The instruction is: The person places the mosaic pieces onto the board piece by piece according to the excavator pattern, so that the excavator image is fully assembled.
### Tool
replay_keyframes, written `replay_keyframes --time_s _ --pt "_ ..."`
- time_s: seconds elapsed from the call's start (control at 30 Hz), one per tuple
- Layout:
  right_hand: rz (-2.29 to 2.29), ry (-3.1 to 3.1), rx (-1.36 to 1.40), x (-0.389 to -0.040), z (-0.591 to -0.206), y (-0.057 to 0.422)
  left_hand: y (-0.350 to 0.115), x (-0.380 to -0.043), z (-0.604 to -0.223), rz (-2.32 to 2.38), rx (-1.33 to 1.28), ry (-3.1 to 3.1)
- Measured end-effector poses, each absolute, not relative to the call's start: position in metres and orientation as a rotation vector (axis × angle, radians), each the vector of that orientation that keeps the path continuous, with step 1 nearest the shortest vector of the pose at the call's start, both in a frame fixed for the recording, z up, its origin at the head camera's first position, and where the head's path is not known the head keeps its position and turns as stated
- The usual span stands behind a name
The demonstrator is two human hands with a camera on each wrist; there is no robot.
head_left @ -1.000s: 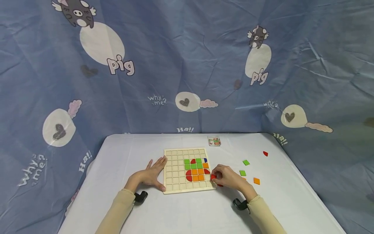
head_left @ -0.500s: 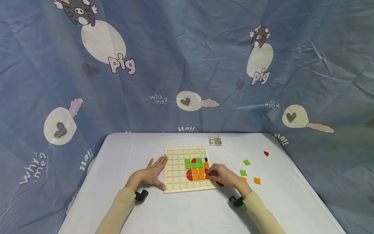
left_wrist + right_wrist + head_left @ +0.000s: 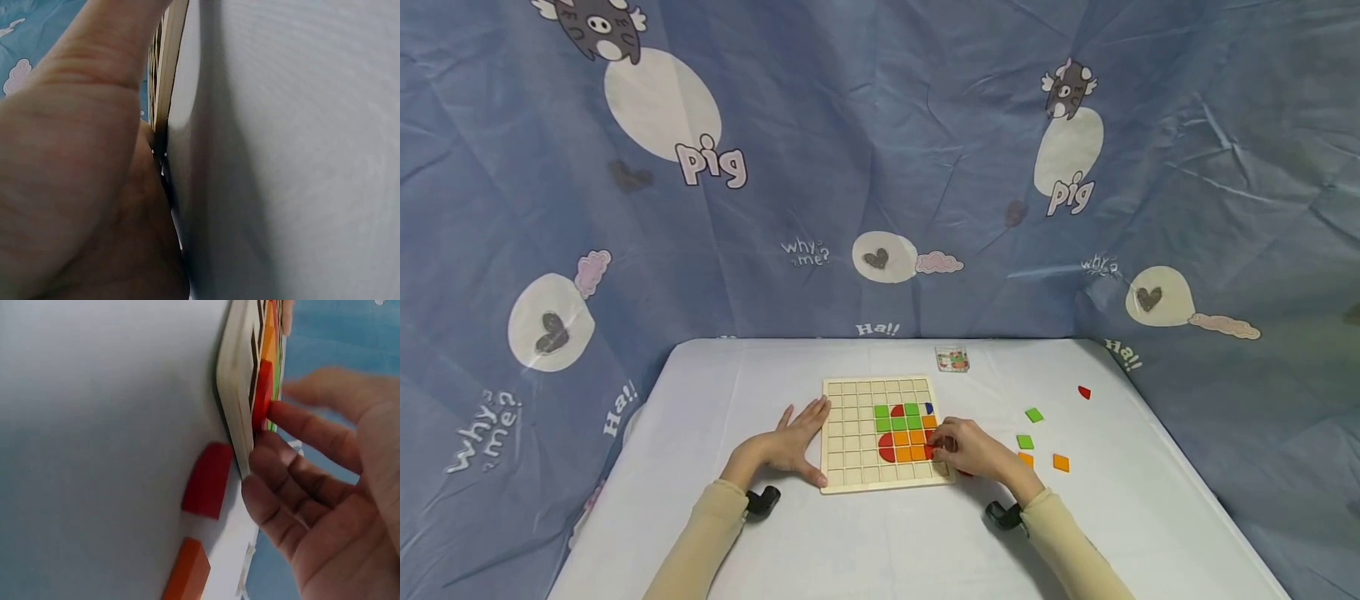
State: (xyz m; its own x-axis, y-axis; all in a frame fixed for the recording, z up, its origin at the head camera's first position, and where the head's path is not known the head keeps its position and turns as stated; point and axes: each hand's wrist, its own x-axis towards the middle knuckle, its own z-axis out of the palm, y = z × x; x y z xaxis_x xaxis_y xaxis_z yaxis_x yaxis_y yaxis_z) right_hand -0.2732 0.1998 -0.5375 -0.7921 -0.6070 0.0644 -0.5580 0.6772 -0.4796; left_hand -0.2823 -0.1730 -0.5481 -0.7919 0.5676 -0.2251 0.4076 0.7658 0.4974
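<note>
A wooden grid board lies on the white table, with green, orange, red and blue tiles in its right half. My left hand is spread along the board's left edge, thumb at the near corner. My right hand is over the right edge. In the right wrist view its index finger touches a red curved tile on the board, and the blurred thumb stands apart from that tile. Another red tile lies on the table just beside the board. The left wrist view shows mostly palm and thumb.
Right of the board lie green tiles, orange tiles and a farther red tile. A small picture card lies behind the board. A blue printed curtain hangs around the table.
My right hand has carried the red tile left from beside the board to its right side, and the thumb now stands off it. My left hand stays on the board's edge.
</note>
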Motion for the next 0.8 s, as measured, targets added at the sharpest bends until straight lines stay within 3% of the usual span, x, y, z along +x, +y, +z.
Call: replay_keyframes --time_s 0.8 --pt "-0.823 2.839 -0.835 -0.2637 -0.5367 0.197 -0.1732 -0.2836 -0.5506 0.596 0.741 2.611"
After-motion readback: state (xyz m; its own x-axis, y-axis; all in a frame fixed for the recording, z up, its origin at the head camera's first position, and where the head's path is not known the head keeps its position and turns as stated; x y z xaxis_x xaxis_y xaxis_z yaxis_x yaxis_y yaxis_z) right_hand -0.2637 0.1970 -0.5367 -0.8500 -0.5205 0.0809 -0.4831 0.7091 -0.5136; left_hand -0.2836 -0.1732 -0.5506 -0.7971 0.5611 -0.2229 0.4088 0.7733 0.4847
